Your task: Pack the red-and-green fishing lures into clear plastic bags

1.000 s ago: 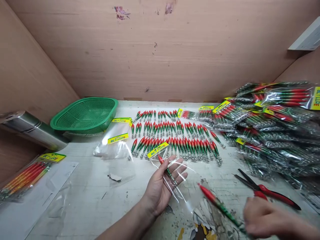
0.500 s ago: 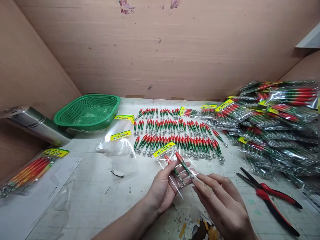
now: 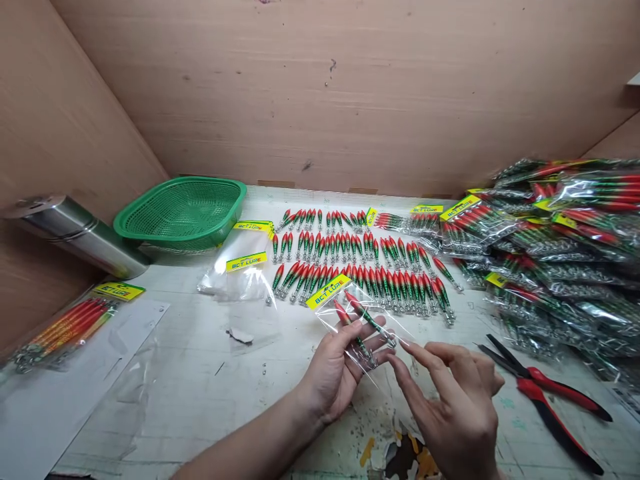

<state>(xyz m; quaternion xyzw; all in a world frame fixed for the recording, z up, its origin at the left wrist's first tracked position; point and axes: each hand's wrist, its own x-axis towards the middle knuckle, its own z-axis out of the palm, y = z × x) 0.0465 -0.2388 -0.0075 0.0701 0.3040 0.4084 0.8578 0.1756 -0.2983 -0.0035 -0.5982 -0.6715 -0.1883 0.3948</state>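
Observation:
My left hand [image 3: 333,370] is closed round a clear plastic bag [image 3: 373,372] with a yellow header card [image 3: 328,292] printed "BCT LURE". Inside the bag lie two red-and-green squid lures, one under my left thumb [image 3: 344,313] and another beside it [image 3: 361,308], their metal hooks pointing toward me. My right hand [image 3: 453,400] is just right of the bag's lower edge, its index finger and thumb apart near the hooks with nothing gripped between them. Whether the index fingertip touches the plastic is hard to see. Beyond the bag, many similar lures [image 3: 383,283] lie in rows.
A stack of header bags [image 3: 245,263] lies left of the rows, near a green basket [image 3: 183,237]. A metal cylinder [image 3: 85,233] and bagged orange lures [image 3: 75,327] are far left. Filled lure bags [image 3: 560,267] pile up at right, behind red-handled pliers [image 3: 545,387].
My right hand has drawn back slightly from the lure's hook end, its finger and thumb spreading. The second lure sits deeper in the bag, nearer the header. The view has shifted slightly.

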